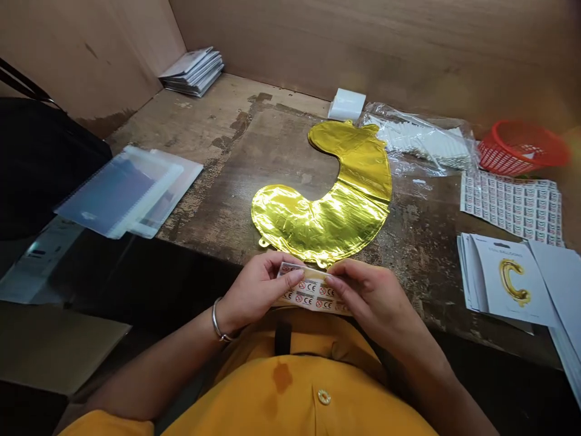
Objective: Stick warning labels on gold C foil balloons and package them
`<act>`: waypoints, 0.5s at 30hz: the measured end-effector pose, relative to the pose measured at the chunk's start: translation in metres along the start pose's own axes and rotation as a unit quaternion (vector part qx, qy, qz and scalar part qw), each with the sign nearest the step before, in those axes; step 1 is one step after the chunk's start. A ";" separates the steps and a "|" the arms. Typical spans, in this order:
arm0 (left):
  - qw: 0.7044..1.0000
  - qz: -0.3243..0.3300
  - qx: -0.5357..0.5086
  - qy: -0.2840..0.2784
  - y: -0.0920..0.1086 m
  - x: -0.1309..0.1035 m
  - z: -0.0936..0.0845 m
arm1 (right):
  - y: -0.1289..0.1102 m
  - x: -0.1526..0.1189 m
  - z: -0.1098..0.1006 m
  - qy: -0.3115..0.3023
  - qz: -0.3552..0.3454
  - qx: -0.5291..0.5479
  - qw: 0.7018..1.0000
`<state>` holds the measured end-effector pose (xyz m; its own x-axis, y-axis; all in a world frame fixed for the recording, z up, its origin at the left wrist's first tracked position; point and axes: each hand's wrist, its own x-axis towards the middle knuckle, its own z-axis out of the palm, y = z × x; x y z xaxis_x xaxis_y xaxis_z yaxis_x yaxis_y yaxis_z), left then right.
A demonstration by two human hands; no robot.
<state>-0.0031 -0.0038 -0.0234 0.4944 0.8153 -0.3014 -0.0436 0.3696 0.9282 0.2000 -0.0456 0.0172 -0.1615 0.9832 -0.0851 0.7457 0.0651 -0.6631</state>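
Between my two hands, just off the table's front edge, is a sheet of stickers [313, 295] printed with CE marks and red warning circles. My left hand [261, 284] pinches its upper left part, thumb on top. At the upper right my right hand [370, 293] grips the same sheet between thumb and fingers. A strip along the sheet's top, between the thumbs, looks bare of stickers. Right beyond my hands lies a flat gold foil balloon [349, 206], curved like a C, its lower edge with small tabs close to my fingers.
On the right are balloon cards [512, 278] with a gold C, another sticker sheet [512, 206] and a red basket [521, 148]. A clear bag of white sticks [422, 142] lies behind. Plastic sleeves [122, 191] overhang the left edge; stacked packets [193, 71] stand in the back corner.
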 end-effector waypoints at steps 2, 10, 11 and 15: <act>0.998 -0.032 -0.061 0.007 -0.004 -0.003 -0.001 | 0.008 0.004 -0.003 -0.028 0.025 0.041 0.998; 0.994 -0.060 -0.088 0.032 -0.009 -0.011 0.002 | 0.006 0.006 -0.001 0.054 -0.066 -0.052 0.995; 0.995 -0.054 -0.081 0.035 -0.009 -0.011 0.003 | 0.002 0.006 0.003 0.095 -0.104 -0.074 0.987; 0.998 -0.024 -0.030 0.048 -0.012 -0.013 0.005 | -0.011 0.010 0.019 0.145 -0.183 -0.103 0.967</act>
<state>-0.0046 -0.0206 -0.0292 0.4111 0.8341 -0.3678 -0.0745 0.4328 0.8984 0.1782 -0.0402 0.0093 -0.2732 0.8921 0.3599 0.7907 0.4213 -0.4441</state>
